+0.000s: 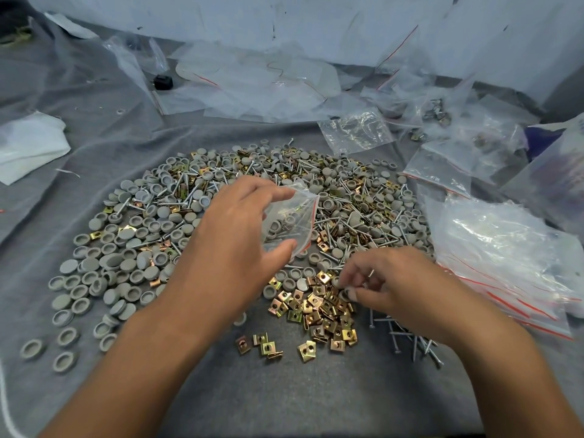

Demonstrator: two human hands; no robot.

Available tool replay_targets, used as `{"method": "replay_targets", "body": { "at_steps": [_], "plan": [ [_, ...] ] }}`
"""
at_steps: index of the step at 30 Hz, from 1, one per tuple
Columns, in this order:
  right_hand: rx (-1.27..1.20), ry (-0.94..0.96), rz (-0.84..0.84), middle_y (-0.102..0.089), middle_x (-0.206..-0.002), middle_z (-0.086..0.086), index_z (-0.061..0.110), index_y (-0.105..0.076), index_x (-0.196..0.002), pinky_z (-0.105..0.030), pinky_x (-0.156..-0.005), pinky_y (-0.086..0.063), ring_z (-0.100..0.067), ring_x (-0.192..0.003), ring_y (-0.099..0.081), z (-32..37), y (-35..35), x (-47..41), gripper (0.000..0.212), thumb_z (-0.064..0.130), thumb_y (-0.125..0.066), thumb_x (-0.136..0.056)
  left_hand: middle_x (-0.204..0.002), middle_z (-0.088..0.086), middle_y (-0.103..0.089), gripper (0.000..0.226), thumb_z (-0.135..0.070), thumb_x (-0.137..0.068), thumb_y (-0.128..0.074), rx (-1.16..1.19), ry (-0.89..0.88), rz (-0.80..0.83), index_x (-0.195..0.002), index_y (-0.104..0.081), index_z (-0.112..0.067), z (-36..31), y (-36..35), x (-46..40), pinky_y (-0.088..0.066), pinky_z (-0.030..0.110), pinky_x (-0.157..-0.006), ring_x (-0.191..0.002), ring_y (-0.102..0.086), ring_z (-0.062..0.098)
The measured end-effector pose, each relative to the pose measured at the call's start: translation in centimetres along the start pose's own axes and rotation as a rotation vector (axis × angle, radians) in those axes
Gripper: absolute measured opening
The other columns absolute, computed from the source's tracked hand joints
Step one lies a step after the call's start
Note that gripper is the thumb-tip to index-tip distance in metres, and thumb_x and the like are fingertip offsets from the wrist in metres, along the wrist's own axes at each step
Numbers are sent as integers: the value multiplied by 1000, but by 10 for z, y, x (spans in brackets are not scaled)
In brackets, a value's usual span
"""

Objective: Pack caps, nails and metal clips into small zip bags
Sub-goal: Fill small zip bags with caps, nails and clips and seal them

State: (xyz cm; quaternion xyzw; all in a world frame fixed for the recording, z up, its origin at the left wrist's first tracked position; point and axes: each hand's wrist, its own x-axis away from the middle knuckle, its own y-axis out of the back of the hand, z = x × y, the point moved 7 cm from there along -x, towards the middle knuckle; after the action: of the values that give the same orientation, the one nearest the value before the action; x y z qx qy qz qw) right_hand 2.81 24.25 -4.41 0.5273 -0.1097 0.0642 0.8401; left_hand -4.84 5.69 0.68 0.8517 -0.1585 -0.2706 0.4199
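A wide heap of grey round caps (132,248), silver nails (347,216) and brass-coloured metal clips (322,311) covers the grey cloth. My left hand (240,241) holds a small clear zip bag (292,219) with a red strip between thumb and fingers, above the heap; a few caps show inside it. Low to the right, my right hand (388,286) pinches small pieces at the edge of the clip pile; which pieces is hard to tell. Loose nails (410,339) lie under its wrist.
A stack of empty zip bags (505,257) lies at the right. Filled bags (458,143) and crumpled plastic (252,83) sit at the back. A white cloth (28,147) lies at the left. A wall (316,23) closes the far side.
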Motion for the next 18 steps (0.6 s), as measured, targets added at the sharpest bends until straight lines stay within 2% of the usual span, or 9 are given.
{"method": "replay_targets", "body": {
  "at_steps": [3,8,11,13,15,18],
  "plan": [
    [33,30,40,-60,-91,20,44,-67,-100,-14,-66,-48,11,-87,-54,4,-5,-1,14,31,-68,-94,-118,-25,-42,61,-40,-79,-73,3,0,-2,-137,-53,-33,-1,1,0,-35,19,-97,-100,-41,-4],
    [97,39,4,-58,-90,19,41,-66,-98,-10,-71,-47,15,-91,-50,9,-6,-2,13,30,-68,-92,-119,-25,-42,61,-39,-80,-75,-12,-7,4,-137,-53,-32,-1,0,-1,-35,19,-98,-101,-42,-2],
    [97,14,-15,-61,-86,18,39,-66,-98,-18,-72,-55,5,-76,-58,12,-6,-2,11,30,-69,-92,-120,-25,-42,61,-39,-81,-74,-9,-7,6,-138,-52,-33,-1,0,-1,-36,19,-98,-101,-42,-3],
    [52,-8,-23,-64,-84,17,38,-67,-97,-25,-70,-59,1,-73,-63,11,-3,-2,9,30,-70,-92,-120,-26,-42,61,-40,-81,-73,-2,-6,6,-138,-51,-34,-1,0,0,-36,20,-100,-102,-42,-4],
    [-51,-16,-113,-65,-82,18,39,-68,-94,-17,-64,-56,2,-72,-64,8,8,1,10,30,-71,-90,-120,-26,-42,61,-41,-79,-71,0,-5,1,-137,-51,-34,-1,0,0,-36,20,-99,-102,-42,-4],
    [-197,131,-466,-61,-72,16,38,-70,-94,-7,-57,-43,1,-67,-59,20,38,11,18,22,-75,-87,-118,-27,-42,62,-40,-78,-73,-11,-15,-3,-136,-53,-33,-1,-1,0,-36,18,-95,-100,-41,-5]
  ]
}}
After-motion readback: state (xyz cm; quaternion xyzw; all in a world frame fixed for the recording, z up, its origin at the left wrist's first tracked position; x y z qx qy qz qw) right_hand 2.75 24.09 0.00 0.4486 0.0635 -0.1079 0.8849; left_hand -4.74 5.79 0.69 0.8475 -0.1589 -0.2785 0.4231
